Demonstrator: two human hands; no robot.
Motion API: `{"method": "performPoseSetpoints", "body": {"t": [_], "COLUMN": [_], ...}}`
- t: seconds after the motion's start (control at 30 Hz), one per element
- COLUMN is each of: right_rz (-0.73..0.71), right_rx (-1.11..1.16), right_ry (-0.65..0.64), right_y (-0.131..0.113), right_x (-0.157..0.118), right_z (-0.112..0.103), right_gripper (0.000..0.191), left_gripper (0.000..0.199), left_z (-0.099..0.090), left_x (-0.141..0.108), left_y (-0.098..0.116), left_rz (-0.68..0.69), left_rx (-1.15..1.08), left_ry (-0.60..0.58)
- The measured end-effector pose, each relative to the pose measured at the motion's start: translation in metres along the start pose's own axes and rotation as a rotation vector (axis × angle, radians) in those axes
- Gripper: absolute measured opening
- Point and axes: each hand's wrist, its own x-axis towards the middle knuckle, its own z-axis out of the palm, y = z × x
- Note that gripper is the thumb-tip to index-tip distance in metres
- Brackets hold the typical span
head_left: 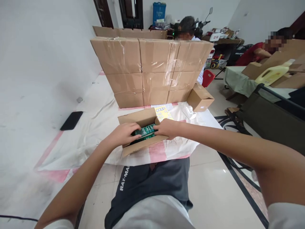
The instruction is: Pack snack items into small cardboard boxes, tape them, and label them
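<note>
An open cardboard box stands near the table's front edge with its flaps folded out. Inside it lies a green printed packet, with more green below. My left hand reaches over the left side of the box, its fingers closed on the packet's left end. From the right, my right hand holds the packet's other end, its fingertips inside the box. Behind the box lies a yellow and white printed sheet, partly covered by my right hand and the box.
Stacked taped cartons form a wall behind. A small carton and a white object sit at the right, a black phone at the left. Two people are farther back.
</note>
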Motion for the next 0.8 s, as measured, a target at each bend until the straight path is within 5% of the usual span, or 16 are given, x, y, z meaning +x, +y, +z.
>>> {"method": "performPoseSetpoints", "body": {"t": [0.13, 0.23, 0.4, 0.57, 0.8], "right_rz": [0.07, 0.134, 0.257, 0.242, 0.221], "right_rx": [0.003, -0.05, -0.088, -0.038, 0.127], "right_ry": [0.007, -0.091, -0.221, -0.193, -0.197], "right_y": [-0.014, -0.023, -0.033, -0.034, -0.027], "right_x": [0.006, 0.004, -0.001, 0.007, 0.017], "right_z": [-0.002, -0.01, -0.017, -0.017, -0.012], "right_gripper": [0.041, 0.04, 0.052, 0.056, 0.056], "left_gripper": [0.067, 0.065, 0.072, 0.08, 0.072], "left_z": [0.002, 0.008, 0.005, 0.005, 0.003], "left_x": [0.044, 0.061, 0.055, 0.043, 0.036], "left_y": [0.025, 0.039, 0.029, 0.013, 0.021], "left_rz": [-0.023, 0.03, 0.058, -0.051, -0.12], "left_rx": [-0.003, 0.056, 0.138, 0.183, 0.16], "left_ry": [-0.239, -0.275, -0.286, -0.292, -0.258]}}
